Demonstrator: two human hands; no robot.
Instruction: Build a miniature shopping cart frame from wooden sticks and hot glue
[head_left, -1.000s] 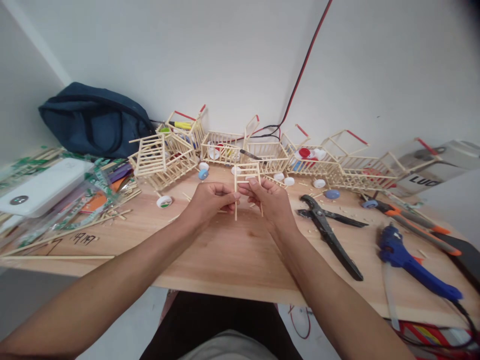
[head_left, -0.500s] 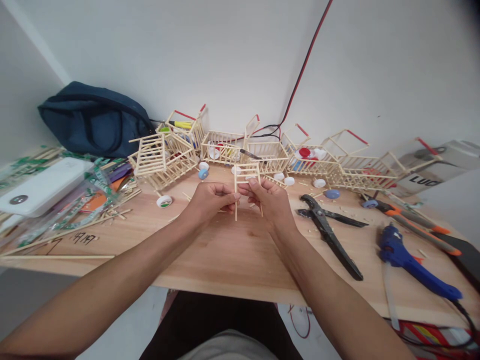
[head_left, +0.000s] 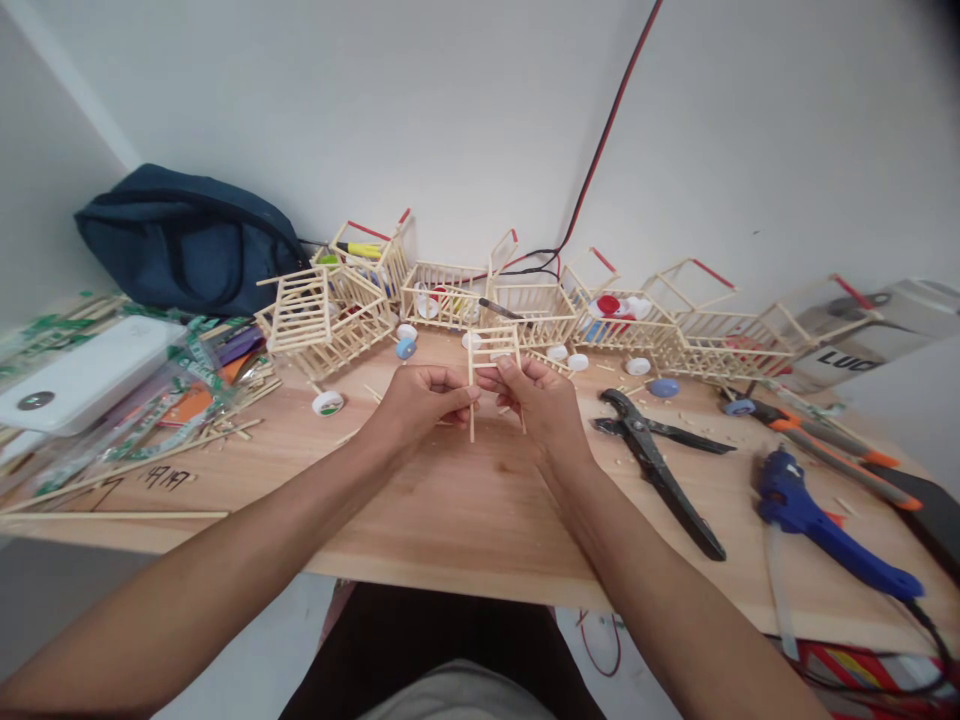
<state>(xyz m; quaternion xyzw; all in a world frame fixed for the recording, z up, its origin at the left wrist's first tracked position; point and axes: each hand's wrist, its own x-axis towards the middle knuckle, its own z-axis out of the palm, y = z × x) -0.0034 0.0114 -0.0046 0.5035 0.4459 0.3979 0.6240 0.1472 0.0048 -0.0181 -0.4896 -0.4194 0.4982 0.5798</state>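
Between my hands, just above the wooden table, is a small ladder-like frame of thin wooden sticks, held upright with rungs across its upper part. My left hand pinches its left leg between thumb and fingers. With thumb and fingertips, my right hand grips the frame's right side near a rung; the fingers hide part of it. Behind my hands stands a row of miniature stick carts with red-tipped handles and bottle-cap wheels. Another stick cart stands to the left.
On the right lie black pliers, a blue hot glue gun and orange-handled pliers. A white power bank rests among sticks and plastic wrappers on the left. Behind it sits a dark blue bag. Wood scraps are scattered around.
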